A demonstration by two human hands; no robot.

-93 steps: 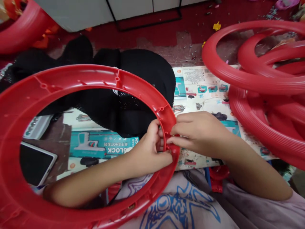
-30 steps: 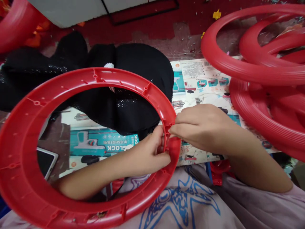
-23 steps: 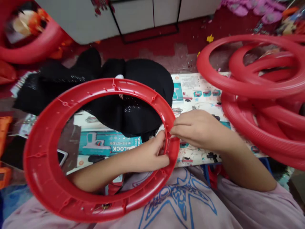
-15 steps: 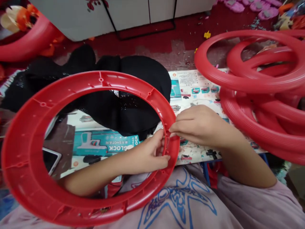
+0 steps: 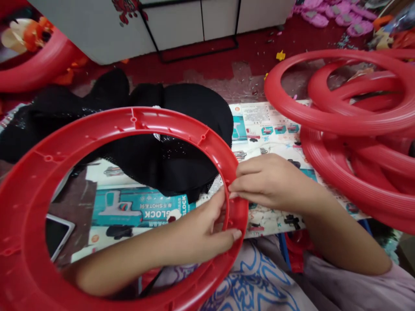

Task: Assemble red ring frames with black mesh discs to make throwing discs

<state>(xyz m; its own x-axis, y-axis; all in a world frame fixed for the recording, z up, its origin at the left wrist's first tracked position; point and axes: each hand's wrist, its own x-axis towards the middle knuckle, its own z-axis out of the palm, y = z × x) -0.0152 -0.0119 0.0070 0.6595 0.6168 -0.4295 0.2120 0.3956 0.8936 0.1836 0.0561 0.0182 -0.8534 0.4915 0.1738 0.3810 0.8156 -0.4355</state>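
Note:
A large red plastic ring (image 5: pixel 97 125) lies across my lap with its ribbed underside up. My left arm passes through its opening, and my left hand (image 5: pixel 201 231) is closed around the ring's right edge, thumb on top. My right hand (image 5: pixel 269 181) comes in from the right with its fingertips pinched together against the same part of the rim, just above my left fingers. What the pinch holds is too small to make out.
A stack of several red rings (image 5: pixel 356 121) stands at the right, on a low table covered with printed toy packaging (image 5: pixel 269 129). Black mesh fabric (image 5: pixel 181 129) lies behind the held ring. Another red ring (image 5: pixel 35 65) sits far left. A tablet (image 5: pixel 58 233) lies lower left.
The ring has tipped and slid slightly towards me and to the left. Both hands stay on its right edge, and my left thumb now reaches farther over the rim.

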